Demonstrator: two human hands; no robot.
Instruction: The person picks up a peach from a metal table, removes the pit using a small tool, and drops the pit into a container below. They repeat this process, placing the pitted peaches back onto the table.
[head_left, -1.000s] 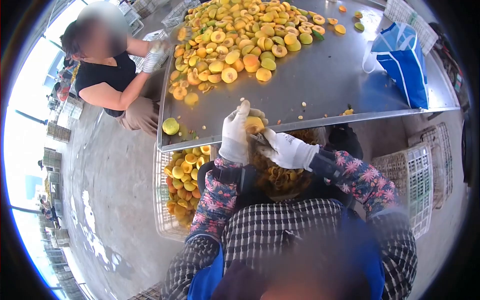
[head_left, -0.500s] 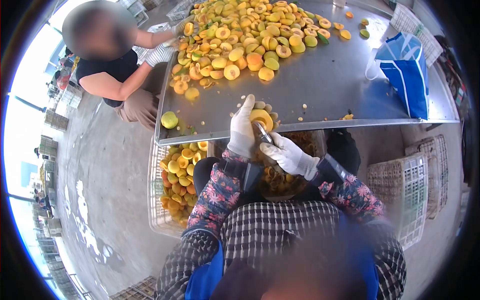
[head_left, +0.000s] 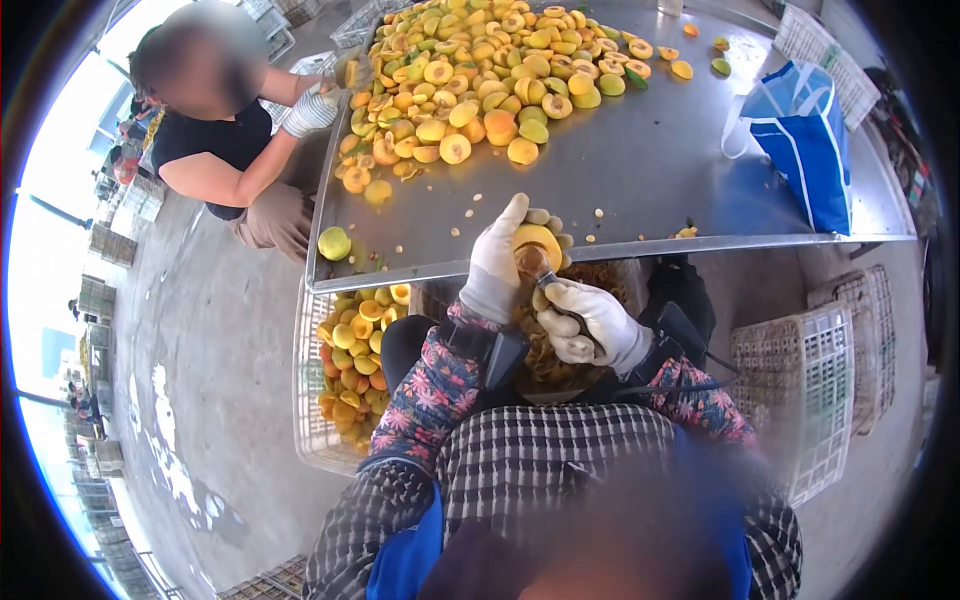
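Note:
My left hand [head_left: 493, 268], in a white glove, grips a yellow peach half [head_left: 541, 239] just off the table's front edge, thumb up and fingers behind the fruit. In my gloved right hand [head_left: 600, 322] is a pitting spoon [head_left: 546, 277]; its metal end is at the cut face of the half, where the brown pit area shows. My right fingers are wrapped round its handle, which is mostly hidden. Below both hands stands a container of peach scraps [head_left: 560, 362], partly covered by my arms.
Many peach halves [head_left: 455, 148] lie heaped on the metal table [head_left: 640, 180]. A blue bag [head_left: 800, 165] stands on its right side. A crate [head_left: 305, 400] of halves sits below left; stacked crates [head_left: 795, 390] stand right. A co-worker [head_left: 225, 160] sits at the left edge.
My right hand has turned and curled more tightly round the tool, whose end now sits at the middle of the peach half. The co-worker's hands have shifted slightly.

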